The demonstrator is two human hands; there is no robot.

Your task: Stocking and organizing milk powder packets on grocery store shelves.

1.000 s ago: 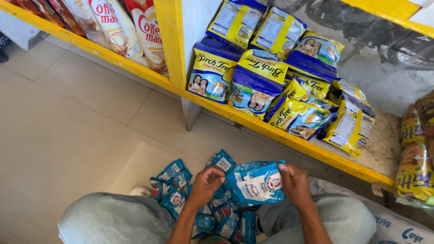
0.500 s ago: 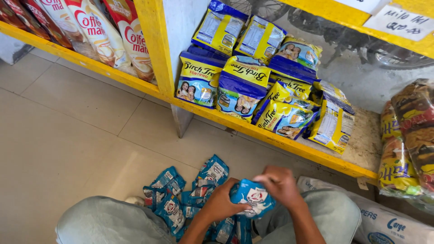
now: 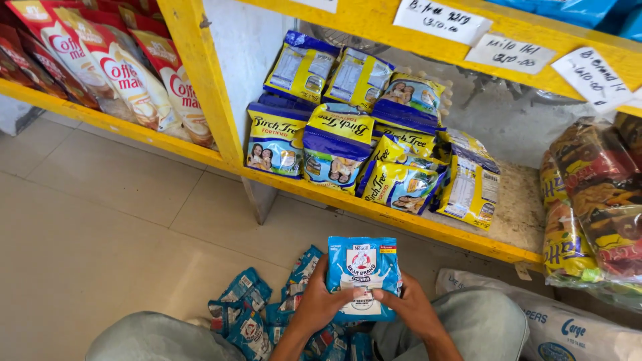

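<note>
- Near the floor, left hand [image 3: 321, 304] and right hand [image 3: 409, 309] both grip one blue pouch [image 3: 363, 273] upright, fingers closed on its edges.
- Slick film could slip, dropping it onto the pouch pile [image 3: 251, 317] below.

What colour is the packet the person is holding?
The packet is light blue with a white middle panel and a red patch, clearest in the head view.

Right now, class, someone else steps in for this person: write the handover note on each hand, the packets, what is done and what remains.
Left hand: grip on the left edge of the blue packet, held upright.
Right hand: grip on its lower right edge.
More blue packets lie heaped on the floor between the knees.
The yellow shelf ahead holds blue-and-yellow packets.
Done: one packet lifted from the heap.
Left: the heap on the floor; no blue packets visible on the shelf.
</note>
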